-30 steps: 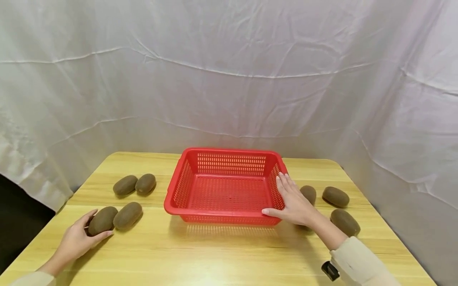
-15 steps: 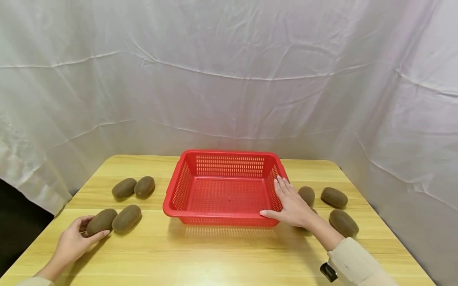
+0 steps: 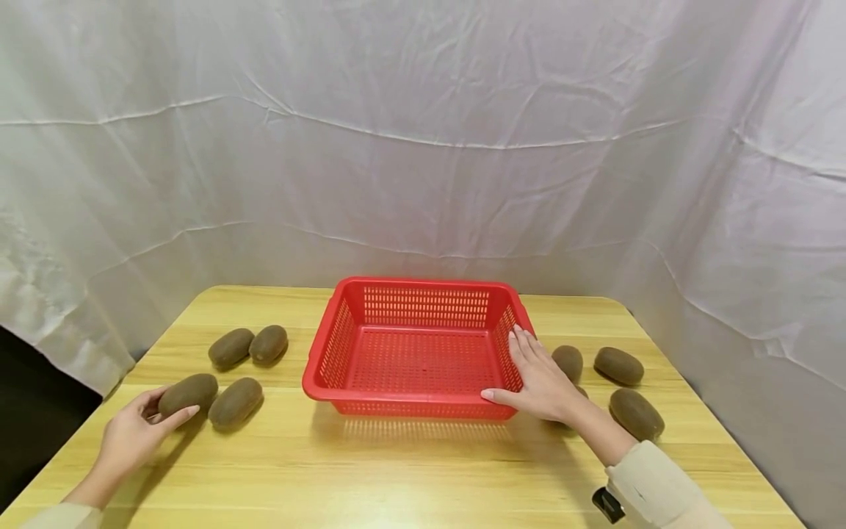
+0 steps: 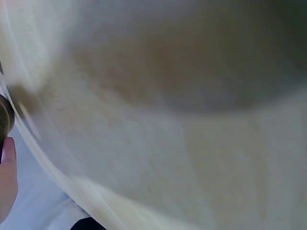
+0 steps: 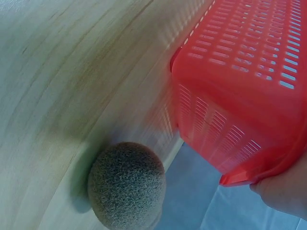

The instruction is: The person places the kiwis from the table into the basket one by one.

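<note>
My left hand (image 3: 127, 433) holds a brown kiwi (image 3: 188, 395) between thumb and fingers, slightly above the table at the left. At the left edge of the left wrist view, a bit of that kiwi (image 4: 5, 117) shows above a fingertip. Just right of it lies a second kiwi (image 3: 235, 403). My right hand (image 3: 545, 383) rests on the near right corner of a red plastic basket (image 3: 410, 397), fingers straight over the side rim, thumb on the front rim. The basket's inside shows only its perforated floor. A kiwi (image 5: 125, 187) lies beside it in the right wrist view.
Two kiwis (image 3: 231, 348) sit farther back on the left of the wooden table (image 3: 370, 470). On the right lie several more, among them a kiwi (image 3: 619, 366) near the table's edge; my right forearm partly covers one. A pale curtain (image 3: 423, 184) encloses the back and sides.
My left hand has closed its grip on the kiwi and raised it a little off the table. The right hand and the basket have stayed in place.
</note>
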Demonstrator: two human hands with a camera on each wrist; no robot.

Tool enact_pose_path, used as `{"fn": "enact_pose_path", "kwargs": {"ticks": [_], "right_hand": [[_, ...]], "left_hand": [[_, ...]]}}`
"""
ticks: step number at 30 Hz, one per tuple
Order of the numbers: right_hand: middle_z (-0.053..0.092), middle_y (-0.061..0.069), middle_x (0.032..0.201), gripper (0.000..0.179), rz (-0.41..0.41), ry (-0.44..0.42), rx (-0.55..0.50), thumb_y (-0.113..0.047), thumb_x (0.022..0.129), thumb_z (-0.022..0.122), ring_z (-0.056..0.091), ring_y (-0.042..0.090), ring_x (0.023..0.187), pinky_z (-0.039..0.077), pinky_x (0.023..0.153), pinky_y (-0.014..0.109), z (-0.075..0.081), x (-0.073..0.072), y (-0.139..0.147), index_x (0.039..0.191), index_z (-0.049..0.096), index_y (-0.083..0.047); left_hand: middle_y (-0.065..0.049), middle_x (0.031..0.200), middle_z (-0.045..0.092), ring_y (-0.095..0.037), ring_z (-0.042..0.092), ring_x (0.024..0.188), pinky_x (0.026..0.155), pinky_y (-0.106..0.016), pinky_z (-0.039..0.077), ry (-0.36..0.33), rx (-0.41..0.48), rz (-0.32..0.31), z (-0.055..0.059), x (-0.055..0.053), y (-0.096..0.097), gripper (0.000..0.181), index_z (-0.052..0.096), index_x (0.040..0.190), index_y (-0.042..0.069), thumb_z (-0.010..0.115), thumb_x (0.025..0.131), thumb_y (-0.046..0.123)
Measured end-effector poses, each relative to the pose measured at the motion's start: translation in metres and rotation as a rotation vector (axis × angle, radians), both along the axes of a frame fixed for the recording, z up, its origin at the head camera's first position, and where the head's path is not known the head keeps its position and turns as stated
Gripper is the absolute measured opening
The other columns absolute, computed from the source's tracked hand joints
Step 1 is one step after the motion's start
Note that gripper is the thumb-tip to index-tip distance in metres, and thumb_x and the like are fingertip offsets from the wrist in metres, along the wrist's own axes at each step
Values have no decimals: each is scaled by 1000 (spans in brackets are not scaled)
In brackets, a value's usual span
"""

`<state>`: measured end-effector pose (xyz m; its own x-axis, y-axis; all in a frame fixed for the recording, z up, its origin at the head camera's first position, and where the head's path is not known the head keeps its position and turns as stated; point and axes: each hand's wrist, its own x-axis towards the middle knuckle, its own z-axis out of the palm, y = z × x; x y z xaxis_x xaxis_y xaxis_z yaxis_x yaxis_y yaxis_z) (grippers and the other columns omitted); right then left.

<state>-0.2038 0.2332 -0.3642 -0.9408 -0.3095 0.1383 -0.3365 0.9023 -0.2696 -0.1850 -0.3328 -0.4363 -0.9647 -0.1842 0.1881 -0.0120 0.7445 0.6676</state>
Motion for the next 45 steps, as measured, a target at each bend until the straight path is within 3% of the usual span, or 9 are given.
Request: {"fn": "enact_pose_path", "kwargs": {"ticks": [4,26,35,36,38,40,41,43,45], "right_hand": [[11,25,153,105,-6,2,9,-62,79,57,12,43,140,17,113,56,-1,0,0,144,17,9],[11,25,153,106,-17,-27,54,-65,79,54,13,42,141,17,113,54,2,-2,-1,145,14,7],[11,24,154,107,-15,-34,44,-65,79,55,14,41,141,17,113,55,1,-3,-2,146,13,7],[11,24,154,107,-15,-35,43,-65,79,55,13,41,141,17,113,55,1,-3,-2,146,13,7],[11,24,154,107,-16,-35,41,-65,79,55,13,41,141,17,113,55,1,-3,-2,146,13,7],[10,24,154,107,-18,-38,42,-65,79,55,13,42,141,17,113,55,1,-3,-2,146,13,7],[10,24,154,107,-19,-40,42,-65,79,55,13,42,141,17,113,55,1,-3,-2,146,13,7],[10,24,154,107,-21,-41,45,-65,79,55,13,42,141,17,113,55,1,-3,-1,146,13,7],[11,24,154,107,-24,-42,47,-65,79,54,13,42,141,17,113,55,1,-2,-1,146,13,6]], "left_hand": [[-38,123,48,32,26,74,58,0,36,-22,34,4,3,-3,2,70,44,128,-13,66,84,38],[-34,127,46,31,30,76,64,5,35,4,181,15,24,-14,28,70,41,132,-12,66,85,34],[-32,131,44,30,29,81,68,6,35,0,212,-29,29,-14,39,70,39,133,-11,64,87,34],[-30,130,45,30,29,81,69,6,35,4,217,-35,30,-15,40,70,39,133,-11,65,86,34],[-10,120,56,30,32,82,70,6,36,20,241,-47,33,-16,42,69,40,133,-11,66,86,33],[13,107,56,30,35,83,72,5,37,37,258,-53,34,-18,45,68,42,132,-10,67,85,32],[16,106,54,29,36,84,72,5,37,40,264,-56,36,-19,47,68,42,132,-10,67,85,32],[15,107,55,29,37,85,73,5,37,45,268,-67,38,-20,51,67,43,132,-9,67,85,32],[-6,119,57,28,36,85,73,5,37,48,256,-73,41,-21,55,67,43,133,-8,66,85,32]]}}
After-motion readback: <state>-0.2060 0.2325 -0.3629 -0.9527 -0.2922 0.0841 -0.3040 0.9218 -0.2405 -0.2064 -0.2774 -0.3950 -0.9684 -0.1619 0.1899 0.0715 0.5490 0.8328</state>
